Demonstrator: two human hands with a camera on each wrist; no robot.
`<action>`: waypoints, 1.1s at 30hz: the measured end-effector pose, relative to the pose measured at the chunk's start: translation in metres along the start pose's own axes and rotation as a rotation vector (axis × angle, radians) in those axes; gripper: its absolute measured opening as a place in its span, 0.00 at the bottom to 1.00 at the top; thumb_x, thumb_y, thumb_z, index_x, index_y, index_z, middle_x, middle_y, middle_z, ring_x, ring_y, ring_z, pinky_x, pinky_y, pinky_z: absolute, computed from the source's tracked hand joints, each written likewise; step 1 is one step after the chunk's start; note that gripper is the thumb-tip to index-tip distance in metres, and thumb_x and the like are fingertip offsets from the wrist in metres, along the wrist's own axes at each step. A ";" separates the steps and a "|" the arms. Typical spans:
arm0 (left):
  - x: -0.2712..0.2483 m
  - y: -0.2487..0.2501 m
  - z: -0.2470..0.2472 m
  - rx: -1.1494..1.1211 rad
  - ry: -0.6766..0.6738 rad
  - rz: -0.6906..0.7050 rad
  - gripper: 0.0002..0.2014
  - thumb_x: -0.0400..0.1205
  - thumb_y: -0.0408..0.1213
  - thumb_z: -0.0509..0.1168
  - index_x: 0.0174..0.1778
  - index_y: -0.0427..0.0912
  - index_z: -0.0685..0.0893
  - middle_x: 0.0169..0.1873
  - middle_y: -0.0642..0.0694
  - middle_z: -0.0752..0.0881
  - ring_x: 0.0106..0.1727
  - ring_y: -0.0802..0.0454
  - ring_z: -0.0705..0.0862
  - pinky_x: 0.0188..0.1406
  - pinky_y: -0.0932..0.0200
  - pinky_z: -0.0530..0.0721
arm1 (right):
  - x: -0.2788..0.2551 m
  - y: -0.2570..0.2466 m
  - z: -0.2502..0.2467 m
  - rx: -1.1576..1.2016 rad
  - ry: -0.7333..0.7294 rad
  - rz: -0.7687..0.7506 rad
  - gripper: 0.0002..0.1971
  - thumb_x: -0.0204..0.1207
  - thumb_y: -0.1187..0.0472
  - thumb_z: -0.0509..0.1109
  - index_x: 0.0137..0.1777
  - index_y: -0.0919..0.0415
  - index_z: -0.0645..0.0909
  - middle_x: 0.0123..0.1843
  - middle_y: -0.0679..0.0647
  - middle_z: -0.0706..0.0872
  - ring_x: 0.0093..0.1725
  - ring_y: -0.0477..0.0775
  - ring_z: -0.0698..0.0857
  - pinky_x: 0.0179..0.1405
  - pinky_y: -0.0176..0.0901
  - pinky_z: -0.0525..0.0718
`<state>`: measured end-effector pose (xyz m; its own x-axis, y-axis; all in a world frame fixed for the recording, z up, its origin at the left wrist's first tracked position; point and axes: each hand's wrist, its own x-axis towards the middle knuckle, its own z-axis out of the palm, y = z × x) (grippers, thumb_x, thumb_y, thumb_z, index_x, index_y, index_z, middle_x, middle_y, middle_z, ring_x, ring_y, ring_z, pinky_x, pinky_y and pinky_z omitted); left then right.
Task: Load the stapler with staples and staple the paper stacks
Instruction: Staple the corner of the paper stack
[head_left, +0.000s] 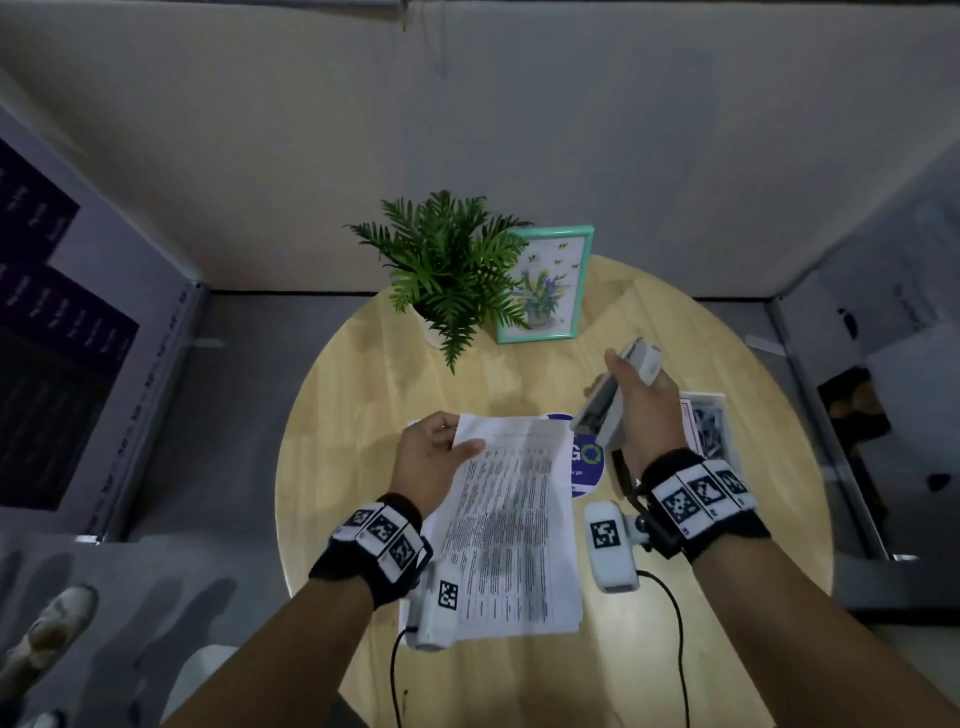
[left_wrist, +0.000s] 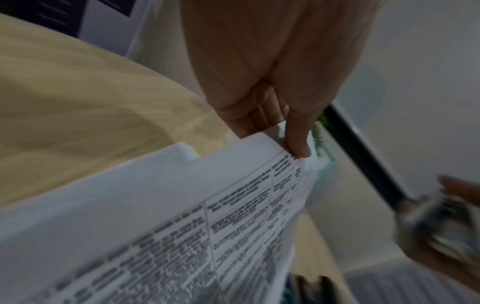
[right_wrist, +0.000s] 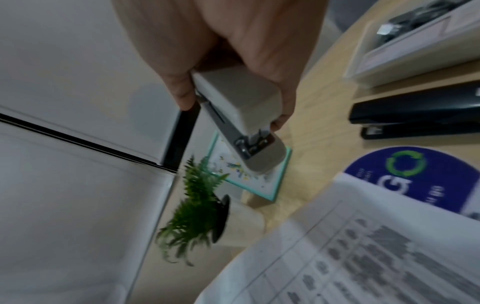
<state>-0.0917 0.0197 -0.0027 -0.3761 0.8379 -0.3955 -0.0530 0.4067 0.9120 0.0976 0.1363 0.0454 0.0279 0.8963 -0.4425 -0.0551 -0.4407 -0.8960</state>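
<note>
A stack of printed paper (head_left: 509, 525) lies on the round wooden table (head_left: 363, 415). My left hand (head_left: 441, 457) pinches its far left corner, thumb on top and fingers underneath, and lifts that corner; the left wrist view shows the same paper (left_wrist: 182, 226) held by the left hand (left_wrist: 280, 131). My right hand (head_left: 639, 405) grips a grey stapler (head_left: 608, 405) in the air to the right of the paper's far edge. The right wrist view shows the stapler (right_wrist: 241, 115) in my right hand (right_wrist: 233, 86), its metal mouth pointing away from the wrist.
A black stapler (right_wrist: 415, 115) and a white box of staples (right_wrist: 415, 41) lie at the table's right. A blue round sticker (head_left: 587, 462) peeks out beside the paper. A potted fern (head_left: 447, 270) and a teal picture frame (head_left: 545, 286) stand at the back.
</note>
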 end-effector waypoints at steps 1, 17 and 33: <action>-0.010 0.010 0.005 -0.018 -0.033 0.030 0.06 0.76 0.26 0.73 0.40 0.39 0.83 0.26 0.55 0.89 0.30 0.61 0.86 0.37 0.70 0.81 | -0.008 -0.010 0.003 0.030 -0.013 -0.043 0.09 0.78 0.54 0.71 0.41 0.57 0.78 0.29 0.55 0.86 0.32 0.58 0.84 0.37 0.49 0.83; -0.084 0.091 0.053 -0.142 -0.058 0.221 0.10 0.77 0.29 0.72 0.43 0.46 0.79 0.36 0.37 0.92 0.38 0.45 0.89 0.42 0.42 0.85 | -0.092 -0.077 0.025 0.067 -0.083 -0.403 0.11 0.81 0.58 0.68 0.43 0.68 0.79 0.28 0.62 0.84 0.26 0.55 0.82 0.30 0.45 0.83; -0.095 0.101 0.070 -0.097 -0.035 0.270 0.13 0.77 0.32 0.73 0.44 0.51 0.74 0.28 0.37 0.89 0.31 0.47 0.85 0.32 0.52 0.79 | -0.093 -0.080 0.023 0.039 0.003 -0.454 0.14 0.80 0.56 0.69 0.38 0.66 0.77 0.25 0.62 0.81 0.22 0.55 0.80 0.24 0.41 0.80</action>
<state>0.0038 0.0070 0.1198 -0.3561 0.9240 -0.1393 -0.0440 0.1323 0.9902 0.0766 0.0895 0.1593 0.0606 0.9981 -0.0050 -0.0746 -0.0005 -0.9972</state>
